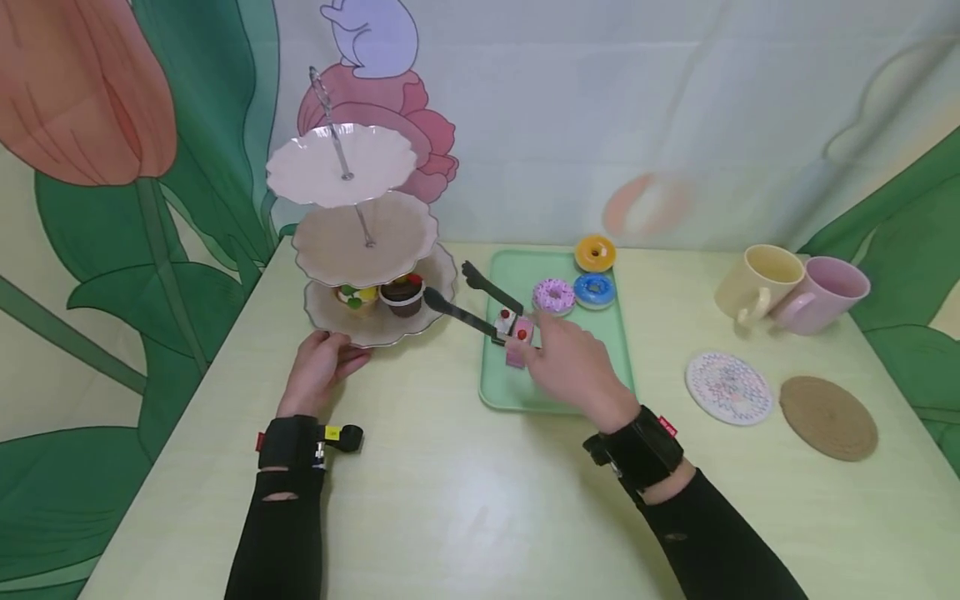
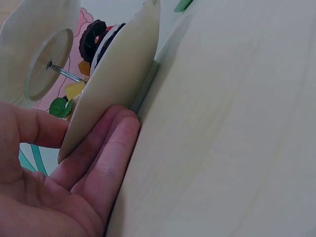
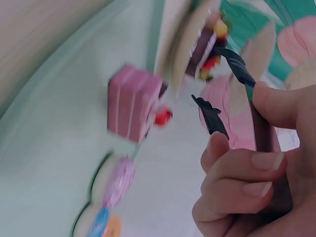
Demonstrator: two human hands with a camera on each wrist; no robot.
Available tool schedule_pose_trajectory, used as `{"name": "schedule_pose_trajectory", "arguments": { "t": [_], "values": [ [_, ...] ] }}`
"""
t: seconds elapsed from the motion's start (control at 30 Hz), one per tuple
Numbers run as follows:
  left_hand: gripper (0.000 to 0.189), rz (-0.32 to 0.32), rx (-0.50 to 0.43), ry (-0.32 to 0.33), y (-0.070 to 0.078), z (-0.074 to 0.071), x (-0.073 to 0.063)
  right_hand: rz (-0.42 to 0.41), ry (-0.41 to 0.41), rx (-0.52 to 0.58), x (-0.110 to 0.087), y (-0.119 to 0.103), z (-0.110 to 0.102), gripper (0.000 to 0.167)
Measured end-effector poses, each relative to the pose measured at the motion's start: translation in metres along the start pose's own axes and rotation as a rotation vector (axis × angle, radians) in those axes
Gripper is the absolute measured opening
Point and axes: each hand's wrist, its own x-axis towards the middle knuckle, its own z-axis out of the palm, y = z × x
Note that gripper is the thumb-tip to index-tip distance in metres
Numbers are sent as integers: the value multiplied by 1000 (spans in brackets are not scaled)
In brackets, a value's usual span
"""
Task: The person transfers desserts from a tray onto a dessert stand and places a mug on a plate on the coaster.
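Note:
My left hand grips the rim of the bottom plate of a three-tiered stand, thumb above and fingers beneath. On that plate sit a chocolate cupcake and a fruit-topped cake, partly hidden by the middle tier. In my right hand are black tongs, their tips spread and pointing toward the stand. Nothing sits between the tips. Below the tongs, on the green tray, are toy cake slices, including a pink one with a red berry on top.
Purple, blue and yellow donuts lie at the tray's back right. Farther right stand a yellow mug and a pink mug. A patterned coaster and a brown coaster lie before them.

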Motion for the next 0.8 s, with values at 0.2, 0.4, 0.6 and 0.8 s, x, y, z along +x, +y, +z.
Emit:
{"name": "schedule_pose_trajectory", "arguments": {
  "t": [0.2, 0.4, 0.6, 0.8],
  "values": [
    [44, -12, -18, -2, 1, 0, -1, 67, 59, -9, -15, 34, -19, 70],
    [45, -9, -16, -1, 1, -1, 0, 148, 93, -26, -30, 64, -28, 77],
    [45, -15, -17, 3, 1, -1, 0, 174, 114, -60, -42, 83, -24, 72],
    [45, -14, -22, 3, 1, 0, 0, 173, 133, -85, -45, 94, -18, 72]
  ]
}}
